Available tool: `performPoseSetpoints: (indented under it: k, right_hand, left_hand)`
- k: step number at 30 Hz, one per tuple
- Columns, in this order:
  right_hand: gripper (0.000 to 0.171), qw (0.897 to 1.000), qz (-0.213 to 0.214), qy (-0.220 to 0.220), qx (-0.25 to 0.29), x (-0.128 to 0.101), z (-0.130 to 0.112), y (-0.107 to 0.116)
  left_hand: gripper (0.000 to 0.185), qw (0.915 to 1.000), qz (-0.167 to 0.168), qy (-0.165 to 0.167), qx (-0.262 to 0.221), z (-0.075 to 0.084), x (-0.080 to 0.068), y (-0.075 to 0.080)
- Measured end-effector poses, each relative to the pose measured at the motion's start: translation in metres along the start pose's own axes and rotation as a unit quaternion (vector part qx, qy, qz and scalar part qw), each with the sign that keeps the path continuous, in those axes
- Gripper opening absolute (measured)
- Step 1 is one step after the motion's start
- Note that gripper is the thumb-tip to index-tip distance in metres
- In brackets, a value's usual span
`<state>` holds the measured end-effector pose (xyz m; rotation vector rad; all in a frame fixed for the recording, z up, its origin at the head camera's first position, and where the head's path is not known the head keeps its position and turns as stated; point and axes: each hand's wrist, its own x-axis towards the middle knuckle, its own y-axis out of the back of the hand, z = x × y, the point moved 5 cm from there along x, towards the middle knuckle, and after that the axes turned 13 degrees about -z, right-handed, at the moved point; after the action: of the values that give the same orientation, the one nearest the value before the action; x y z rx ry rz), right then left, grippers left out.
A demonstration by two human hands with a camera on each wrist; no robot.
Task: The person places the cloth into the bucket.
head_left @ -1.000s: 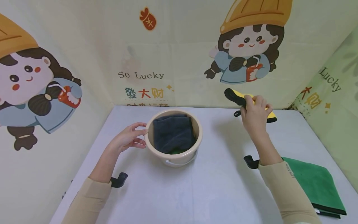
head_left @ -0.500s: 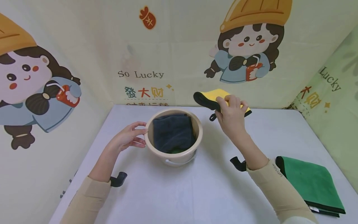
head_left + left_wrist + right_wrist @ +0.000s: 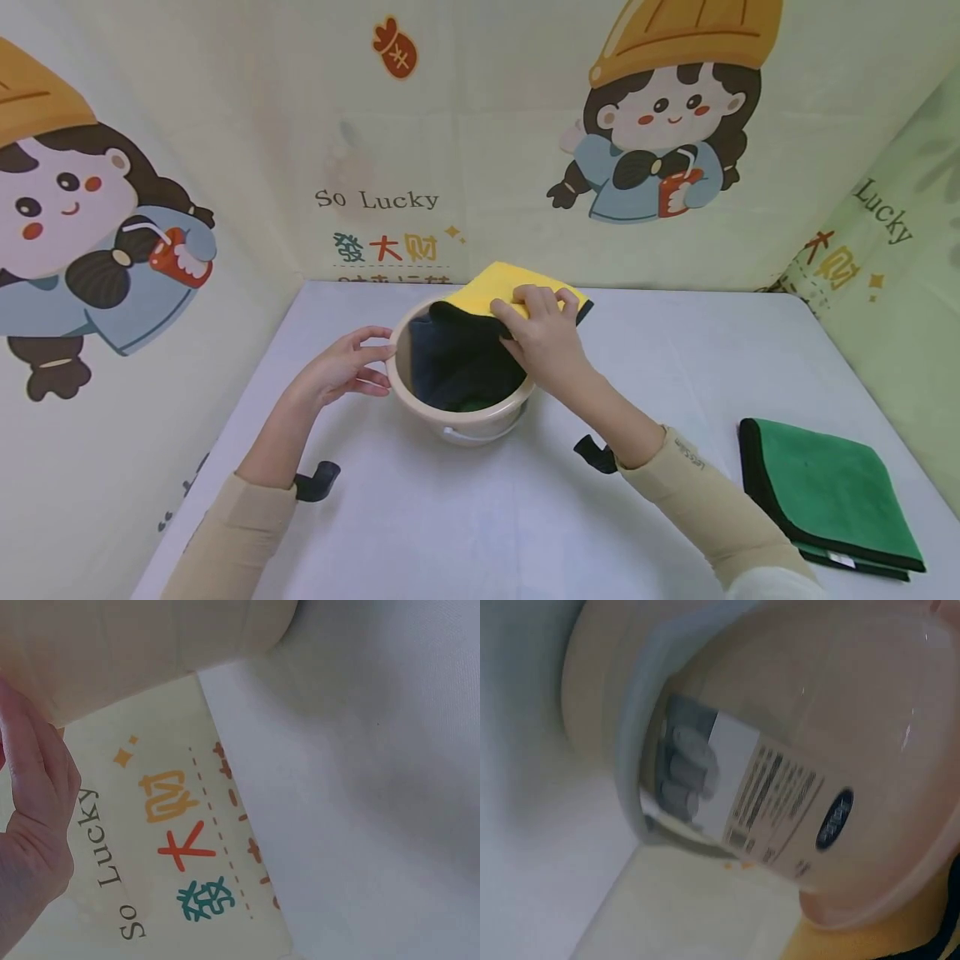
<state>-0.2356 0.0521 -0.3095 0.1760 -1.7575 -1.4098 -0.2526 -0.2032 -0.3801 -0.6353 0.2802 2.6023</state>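
Yellow cloth, black-edged, hangs over the far rim of the beige bucket, gripped by the right hand with fingers curled over its near edge. A dark grey cloth already lies inside. The left hand rests with relaxed, outstretched fingers against the bucket's left wall. A folded green cloth lies near the worktop's right edge, well apart, with bare surface between.
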Motion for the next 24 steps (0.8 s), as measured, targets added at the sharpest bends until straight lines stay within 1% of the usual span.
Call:
performPoseSetpoints:
  k: [3, 6, 13, 19, 24]
  right_hand:
    - [0.05, 1.0, -0.017, 0.02, 0.002, 0.003, -0.01, -0.005]
    - [0.05, 0.998, -0.047, 0.038, 0.005, 0.006, -0.017, -0.01]
    - [0.045, 0.99, -0.118, 0.074, 0.02, 0.01, -0.026, -0.023]
    - [0.046, 0.983, -0.156, 0.095, 0.023, 0.013, -0.03, -0.031]
    - [0.042, 0.977, -0.183, 0.106, 0.026, 0.015, -0.032, -0.037]
  left_hand:
    - [0.057, 1.0, 0.0, -0.001, 0.002, 0.0, 0.0, 0.0]
    - [0.058, 1.0, 0.002, 0.0, 0.005, 0.0, 0.0, 0.0]
    - [0.06, 1.0, 0.005, 0.002, 0.006, -0.001, 0.0, 0.0]
    - [0.061, 1.0, 0.004, 0.004, 0.007, -0.001, 0.001, 0.001]
    - [0.061, 0.9999, 0.004, 0.007, 0.008, -0.001, 0.0, 0.0]
